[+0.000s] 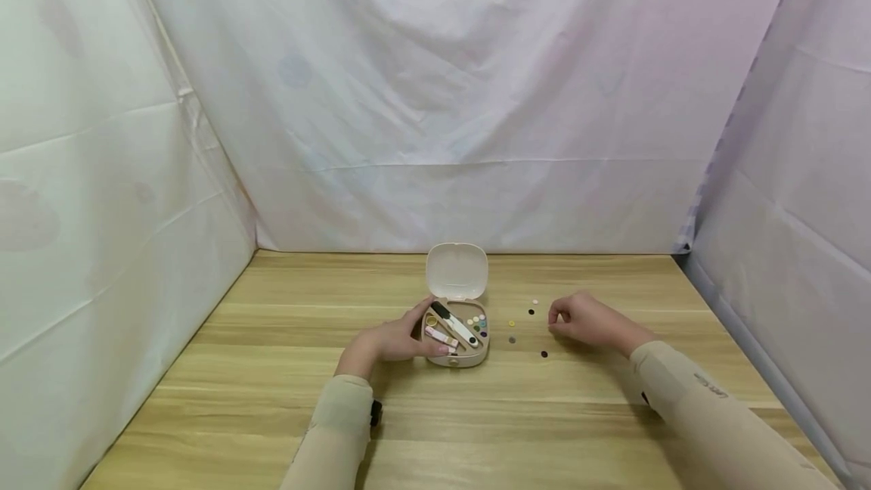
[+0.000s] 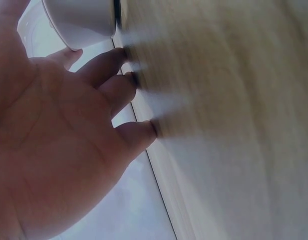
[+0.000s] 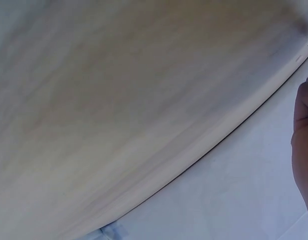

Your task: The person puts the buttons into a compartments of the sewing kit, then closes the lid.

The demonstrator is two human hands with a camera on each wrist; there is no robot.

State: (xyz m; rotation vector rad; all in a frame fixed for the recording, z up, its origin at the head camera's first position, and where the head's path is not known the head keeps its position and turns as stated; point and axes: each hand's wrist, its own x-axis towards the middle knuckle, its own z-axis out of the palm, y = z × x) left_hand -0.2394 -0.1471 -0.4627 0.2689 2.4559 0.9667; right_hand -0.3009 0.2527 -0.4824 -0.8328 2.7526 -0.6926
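Note:
A small white sewing box (image 1: 466, 361) stands on the table with its lid (image 1: 457, 271) up. My left hand (image 1: 397, 338) holds it from the left, thumb at the front and fingers along the left side and back. Inside lie white-handled scissors (image 1: 464, 330) with a black cover, a card of thread (image 1: 441, 336), a yellow ring-like coil (image 1: 432, 320) and several buttons (image 1: 477, 321). My right hand (image 1: 590, 320) is right of the box, low over the table, thumb and index fingertips brought together. I cannot tell whether something is between them.
Loose buttons lie between box and right hand: a white one (image 1: 535, 302), a black one (image 1: 531, 311), a yellow one (image 1: 512, 323), a grey one (image 1: 512, 339) and another black one (image 1: 544, 354). White cloth (image 1: 449, 97) hangs behind the wooden table (image 1: 490, 429) and at both sides.

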